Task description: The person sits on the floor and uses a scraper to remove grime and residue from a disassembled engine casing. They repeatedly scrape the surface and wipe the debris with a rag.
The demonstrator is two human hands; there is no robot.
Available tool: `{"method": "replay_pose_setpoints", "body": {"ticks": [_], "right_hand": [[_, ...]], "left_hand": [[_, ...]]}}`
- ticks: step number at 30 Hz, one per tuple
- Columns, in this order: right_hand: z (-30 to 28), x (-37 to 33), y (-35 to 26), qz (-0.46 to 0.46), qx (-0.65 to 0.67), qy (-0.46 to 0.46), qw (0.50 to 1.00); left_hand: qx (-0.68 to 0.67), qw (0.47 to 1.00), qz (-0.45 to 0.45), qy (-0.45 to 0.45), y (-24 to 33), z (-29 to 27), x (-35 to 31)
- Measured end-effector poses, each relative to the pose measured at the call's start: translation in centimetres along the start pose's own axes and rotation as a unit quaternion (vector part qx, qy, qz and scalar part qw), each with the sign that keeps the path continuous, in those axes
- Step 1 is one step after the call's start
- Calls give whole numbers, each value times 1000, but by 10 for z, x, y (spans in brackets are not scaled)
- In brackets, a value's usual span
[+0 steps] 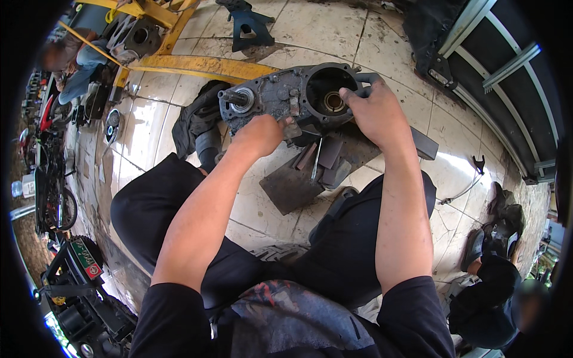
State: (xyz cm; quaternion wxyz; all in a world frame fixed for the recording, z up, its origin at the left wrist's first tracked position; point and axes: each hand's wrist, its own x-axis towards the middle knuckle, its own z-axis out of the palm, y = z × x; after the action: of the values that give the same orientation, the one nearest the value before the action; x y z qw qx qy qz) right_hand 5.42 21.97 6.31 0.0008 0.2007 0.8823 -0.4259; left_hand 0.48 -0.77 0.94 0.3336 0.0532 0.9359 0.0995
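Metal casing [268, 95] sits ahead of the knees, just beyond a dark board [285, 192] bearing a slim silver tool [317, 156]. The left hand [259, 137] pinches a small grey piece [291, 129] beside it; the right hand [376, 110] grips its round opening's rim. Beyond lie a yellow frame [203, 67] and, farther, a dark blue bracket [252, 31].

Grimy tiled floor [319, 36]: blue bracket [253, 42], forked rod [479, 165].

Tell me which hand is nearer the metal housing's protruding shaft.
Left. The left hand is beside the housing's near edge, close to the shaft; the right hand is at the opposite end, by the round opening.
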Motion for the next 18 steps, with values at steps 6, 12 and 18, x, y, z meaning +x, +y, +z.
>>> {"method": "replay_pose_setpoints", "body": {"ticks": [6, 12, 18], "right_hand": [[2, 3, 6, 0, -5, 7, 1000], [1, -2, -4, -1, -1, -4, 1000], [5, 2, -1, -9, -13, -7, 1000]], "left_hand": [[-16, 998, 14, 52, -10, 9, -1], [25, 999, 11, 18, 2, 2, 1], [77, 996, 37, 24, 11, -6, 6]]}}
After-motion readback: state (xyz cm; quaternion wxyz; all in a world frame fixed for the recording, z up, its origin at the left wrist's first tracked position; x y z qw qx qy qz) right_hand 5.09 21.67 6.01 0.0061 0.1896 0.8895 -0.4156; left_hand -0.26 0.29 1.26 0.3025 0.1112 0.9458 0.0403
